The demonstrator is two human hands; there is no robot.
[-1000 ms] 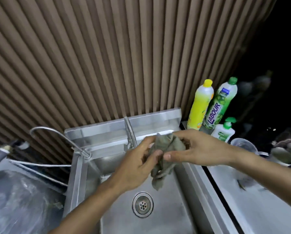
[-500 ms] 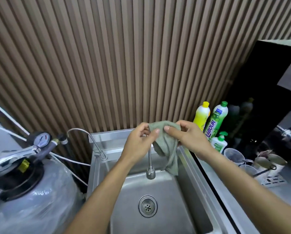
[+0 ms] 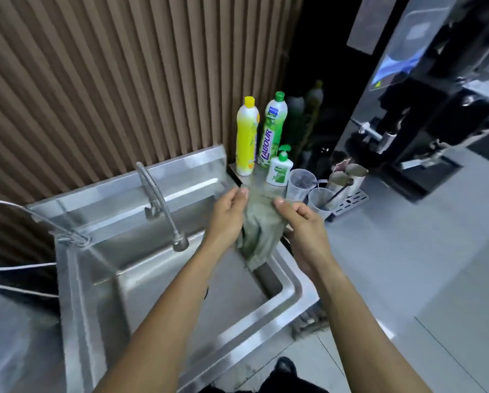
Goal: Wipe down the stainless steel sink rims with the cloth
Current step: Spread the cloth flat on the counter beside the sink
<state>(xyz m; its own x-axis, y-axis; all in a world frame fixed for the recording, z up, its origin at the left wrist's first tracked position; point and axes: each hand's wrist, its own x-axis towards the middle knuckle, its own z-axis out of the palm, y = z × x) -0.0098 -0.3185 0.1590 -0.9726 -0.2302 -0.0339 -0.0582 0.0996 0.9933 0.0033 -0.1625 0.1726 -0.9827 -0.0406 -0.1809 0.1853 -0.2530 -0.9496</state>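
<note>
You are holding the crumpled grey-green cloth (image 3: 259,231) between both hands, just right of the frame's centre. Your left hand (image 3: 228,215) is pinching its upper left edge with thumb and fingers closed on the fabric, and your right hand (image 3: 305,231) is gripping the upper right edge the same way, fingers curled tight. The cloth is hanging down between them, its lower end dangling over the right rim of the stainless steel sink (image 3: 291,282), apart from the metal as far as the blur lets you tell.

In the centre-left, the flexible steel faucet (image 3: 159,205) is arching over the basin, its nozzle sitting just left of your left wrist. A thinner curved metal spout (image 3: 39,219) is rising from the sink's left rear corner.

At the sink's back right corner, three bottles are standing close together: a yellow dish-soap bottle (image 3: 247,137), a green bottle labelled LABOUR (image 3: 271,131), and a small white pump bottle with a green head (image 3: 280,168). Just right of your hands, two clear plastic cups (image 3: 300,184) and steel containers (image 3: 348,177) are crowding a small drip rack (image 3: 351,201) on the grey counter (image 3: 407,251). A dark machine (image 3: 436,109) is filling the upper right of the frame, and ribbed brown panelling (image 3: 110,80) is covering the wall in the upper left.
</note>
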